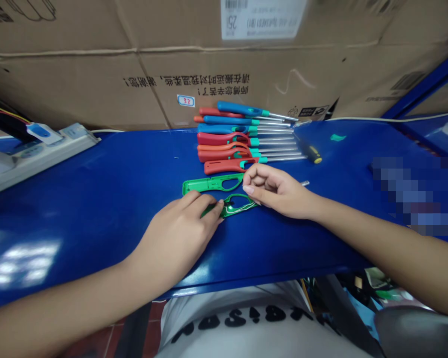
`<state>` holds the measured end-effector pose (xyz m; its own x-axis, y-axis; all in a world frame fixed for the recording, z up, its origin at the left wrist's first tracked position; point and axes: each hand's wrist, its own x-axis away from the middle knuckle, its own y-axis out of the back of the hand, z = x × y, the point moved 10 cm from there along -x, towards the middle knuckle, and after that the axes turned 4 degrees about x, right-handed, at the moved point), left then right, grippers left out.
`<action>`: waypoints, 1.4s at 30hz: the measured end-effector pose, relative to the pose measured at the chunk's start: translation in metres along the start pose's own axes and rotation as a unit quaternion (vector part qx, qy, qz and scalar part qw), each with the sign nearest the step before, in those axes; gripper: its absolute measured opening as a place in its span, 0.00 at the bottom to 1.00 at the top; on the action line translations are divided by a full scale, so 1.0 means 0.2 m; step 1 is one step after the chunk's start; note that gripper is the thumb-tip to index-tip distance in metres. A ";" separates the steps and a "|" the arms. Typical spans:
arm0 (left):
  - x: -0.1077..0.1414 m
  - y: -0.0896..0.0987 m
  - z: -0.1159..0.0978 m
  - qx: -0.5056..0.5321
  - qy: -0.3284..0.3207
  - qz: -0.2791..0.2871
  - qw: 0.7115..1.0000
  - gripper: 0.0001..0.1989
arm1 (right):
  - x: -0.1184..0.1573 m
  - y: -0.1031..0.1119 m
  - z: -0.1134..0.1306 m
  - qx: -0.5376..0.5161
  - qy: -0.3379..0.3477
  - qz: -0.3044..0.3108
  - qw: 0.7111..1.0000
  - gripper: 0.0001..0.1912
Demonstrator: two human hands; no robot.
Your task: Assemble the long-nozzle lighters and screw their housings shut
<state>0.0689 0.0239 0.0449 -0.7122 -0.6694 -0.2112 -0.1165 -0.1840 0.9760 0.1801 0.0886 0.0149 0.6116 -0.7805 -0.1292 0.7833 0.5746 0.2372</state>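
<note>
Two halves of a green stick-lighter casing lie in front of me. My left hand (pixel 184 221) has its fingers closed on the nearer green casing half (pixel 242 211), hiding its handle end. A thin white wire runs along the inside of this half past the trigger opening. Just beyond it lies the other green casing half (pixel 203 185), inner side up. At the front end of the two halves, my right hand (pixel 281 191) pinches thumb and forefinger together; what they hold is hidden. The tip of a metal tube (pixel 305 183) shows past that hand.
Several red, orange and blue stick lighters (pixel 224 139) lie in a row behind the green halves. A screwdriver (pixel 313 153) rests by their metal tubes. A power strip (pixel 74 139) stands on the left. Cardboard boxes (pixel 97 89) back the blue table (pixel 108 199).
</note>
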 end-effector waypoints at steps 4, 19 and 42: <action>0.02 0.00 -0.05 -0.036 -0.021 -0.003 0.999 0.16 | 0.00 0.00 0.00 0.005 0.006 -0.001 1.000 0.10; 0.03 -0.02 -0.05 -0.039 -0.010 0.006 0.999 0.17 | -0.01 0.00 0.00 0.016 -0.004 0.000 1.000 0.08; -0.01 -0.04 0.10 0.231 0.040 -0.073 0.969 0.17 | 0.03 -0.03 0.11 0.331 0.127 -0.010 0.935 0.05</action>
<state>0.0571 0.0406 0.0384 -0.6113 -0.7170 -0.3348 -0.5224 0.0478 0.8514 0.1762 0.0745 0.0346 0.6703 -0.6570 -0.3451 0.6058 0.2159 0.7658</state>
